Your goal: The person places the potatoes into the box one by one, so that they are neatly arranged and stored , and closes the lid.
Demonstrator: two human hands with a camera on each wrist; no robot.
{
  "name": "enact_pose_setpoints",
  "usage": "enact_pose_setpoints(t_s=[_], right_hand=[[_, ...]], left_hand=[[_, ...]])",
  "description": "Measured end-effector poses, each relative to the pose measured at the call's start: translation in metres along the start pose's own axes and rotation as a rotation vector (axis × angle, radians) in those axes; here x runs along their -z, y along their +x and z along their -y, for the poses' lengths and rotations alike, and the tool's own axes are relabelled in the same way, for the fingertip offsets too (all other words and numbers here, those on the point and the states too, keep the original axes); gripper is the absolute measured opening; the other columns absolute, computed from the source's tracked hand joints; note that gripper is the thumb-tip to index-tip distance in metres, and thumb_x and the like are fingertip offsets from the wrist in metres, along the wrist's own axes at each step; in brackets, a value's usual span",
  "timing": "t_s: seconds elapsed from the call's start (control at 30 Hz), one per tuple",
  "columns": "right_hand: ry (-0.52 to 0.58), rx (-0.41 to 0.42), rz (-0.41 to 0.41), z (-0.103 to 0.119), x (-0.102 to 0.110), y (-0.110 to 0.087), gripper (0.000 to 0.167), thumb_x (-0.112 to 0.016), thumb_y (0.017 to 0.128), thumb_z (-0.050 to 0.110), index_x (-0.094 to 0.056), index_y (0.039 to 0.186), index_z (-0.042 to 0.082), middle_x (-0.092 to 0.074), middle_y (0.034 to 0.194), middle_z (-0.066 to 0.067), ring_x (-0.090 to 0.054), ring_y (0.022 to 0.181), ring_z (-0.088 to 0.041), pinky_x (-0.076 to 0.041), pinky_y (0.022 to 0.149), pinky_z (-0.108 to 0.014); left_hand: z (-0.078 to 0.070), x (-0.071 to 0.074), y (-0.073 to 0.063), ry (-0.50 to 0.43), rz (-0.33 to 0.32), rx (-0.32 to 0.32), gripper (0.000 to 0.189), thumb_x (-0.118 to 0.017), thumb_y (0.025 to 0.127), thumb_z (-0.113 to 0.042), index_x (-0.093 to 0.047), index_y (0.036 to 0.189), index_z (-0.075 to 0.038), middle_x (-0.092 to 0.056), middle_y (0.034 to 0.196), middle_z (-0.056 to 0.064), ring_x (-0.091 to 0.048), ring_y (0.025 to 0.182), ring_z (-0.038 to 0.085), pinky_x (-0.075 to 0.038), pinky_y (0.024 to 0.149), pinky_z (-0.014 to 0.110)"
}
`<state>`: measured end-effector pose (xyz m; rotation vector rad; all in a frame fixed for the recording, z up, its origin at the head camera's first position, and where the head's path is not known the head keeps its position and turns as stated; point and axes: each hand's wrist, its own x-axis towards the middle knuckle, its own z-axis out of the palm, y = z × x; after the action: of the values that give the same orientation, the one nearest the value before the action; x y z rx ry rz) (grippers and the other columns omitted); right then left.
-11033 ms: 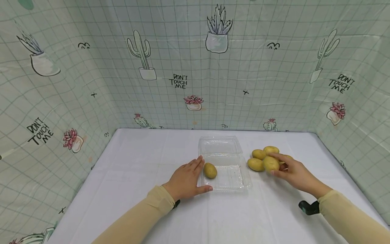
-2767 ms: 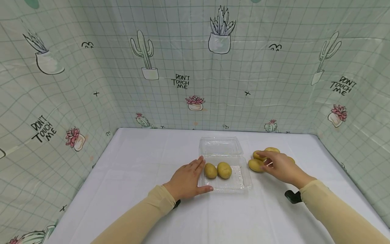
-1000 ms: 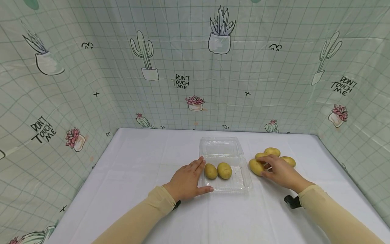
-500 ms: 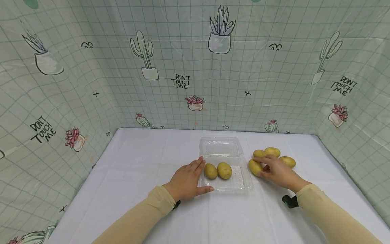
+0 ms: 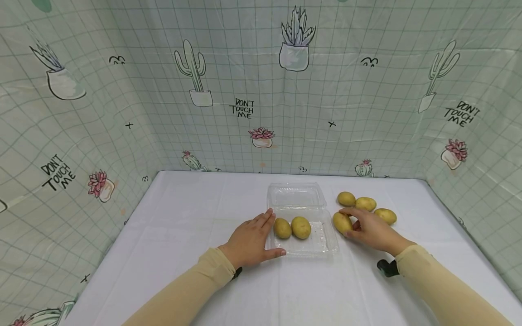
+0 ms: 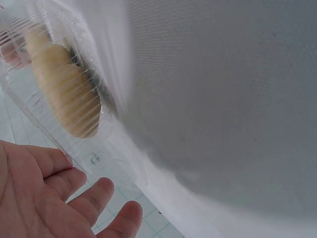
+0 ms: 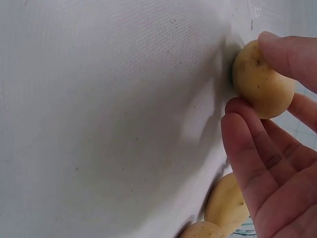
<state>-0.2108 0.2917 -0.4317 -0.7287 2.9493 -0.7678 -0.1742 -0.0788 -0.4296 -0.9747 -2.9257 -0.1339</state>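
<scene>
The right hand (image 5: 373, 229) pinches a potato (image 5: 342, 223), thumb on its near side and fingertips on its far side. The potato sits at the ends of the fingers, to the left of the palm and just beside the right rim of the clear plastic container (image 5: 320, 246); whether it bears on the table or hangs slightly above, I cannot tell. The left hand (image 5: 250, 240) lies along the container's left edge, fingers straight and close together, thumb spread away toward the front edge; it holds nothing. Long pale-yellow sleeves (image 5: 442, 280) cover both arms, and a black device (image 5: 387, 268) shows below the right cuff.

Inside the container's base, two potatoes (image 5: 301, 227) stand side by side in the left and middle part, near the left hand's fingers. Beyond the right hand, three loose potatoes (image 5: 365, 203) lie in a slanting row on the white table (image 5: 195, 203), the nearest of them just behind the knuckles. The container's lid (image 5: 295, 195) lies folded back at its far side. Behind the table hangs a gridded backdrop (image 5: 261, 81) printed with potted cacti and "DON'T TOUCH ME".
</scene>
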Motion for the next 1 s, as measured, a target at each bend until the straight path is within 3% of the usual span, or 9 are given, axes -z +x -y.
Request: enact_pose_setpoints(t_s=[0.37,0.6,0.77,1.0], right_hand=[[0.018,0.005,0.029,0.0003,0.0019,0.0020,0.064,-0.081,0.085,0.015,-0.053,0.142,0.005,-0.064,0.104,-0.003,-0.058,0.077,-0.010,-0.050,0.068,-0.030],[0.023,-0.001,0.043,-0.0012,-0.0001,0.0023,0.067,-0.081,0.085,0.017,-0.051,0.145,0.007,-0.063,0.121,-0.011,-0.059,0.077,-0.008,-0.051,0.070,-0.030],[0.045,-0.039,0.064,-0.0034,-0.0023,0.0032,0.071,-0.081,0.085,0.018,-0.048,0.148,0.008,-0.062,0.118,-0.009,-0.060,0.079,-0.010,-0.051,0.071,-0.029],[0.042,-0.024,0.067,-0.0060,-0.0018,0.0045,0.071,-0.082,0.085,0.021,-0.049,0.146,0.007,-0.061,0.125,-0.015,-0.062,0.084,-0.010,-0.052,0.071,-0.030]], left_hand=[[-0.0003,-0.0012,0.0003,0.005,0.019,0.016,0.099,-0.046,0.092,-0.074,-0.028,0.156,0.000,-0.024,0.162,0.013,-0.032,0.145,0.026,-0.038,0.109,0.041],[0.0003,-0.0025,0.0005,0.004,0.020,0.017,0.100,-0.044,0.091,-0.075,-0.028,0.156,-0.001,-0.024,0.162,0.013,-0.032,0.145,0.026,-0.037,0.109,0.041],[0.0006,-0.0033,0.0006,0.003,0.019,0.018,0.101,-0.043,0.091,-0.076,-0.028,0.156,-0.001,-0.024,0.162,0.013,-0.032,0.145,0.026,-0.037,0.110,0.041],[0.0004,-0.0029,0.0004,-0.007,0.018,0.025,0.100,-0.045,0.091,-0.075,-0.028,0.156,-0.001,-0.023,0.162,0.012,-0.032,0.145,0.026,-0.037,0.110,0.041]])
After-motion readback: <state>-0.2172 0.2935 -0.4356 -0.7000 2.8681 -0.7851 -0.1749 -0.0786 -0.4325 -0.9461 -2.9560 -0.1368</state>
